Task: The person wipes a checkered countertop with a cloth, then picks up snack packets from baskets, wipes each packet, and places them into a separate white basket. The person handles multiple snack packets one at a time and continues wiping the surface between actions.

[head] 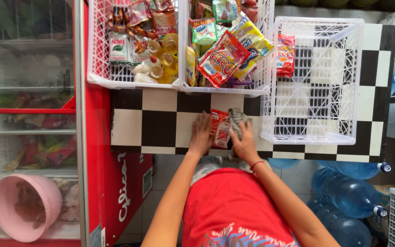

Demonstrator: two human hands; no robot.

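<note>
Far left of the left hand (200, 135) stands a red cooler (98, 151) with a pink bowl (26, 213) behind its glass door. Left hand lies flat, fingers spread and apart, palm down on the checkered counter (161, 123), its edge touching a red packet (219, 128) just to its right. Above this hand, a white basket (98, 55) holds sachets and small yellow bottles; beside it a second basket (265, 59) holds snack bags. Right hand (243, 139) rests just right of the packet, fingers closed on a grey cloth (238, 120) pressed to the counter. Right of this hand sits a nearly empty basket (318, 132) with one red packet at its upper left. Below and right, blue water jugs (350, 194) lie on the floor
</note>
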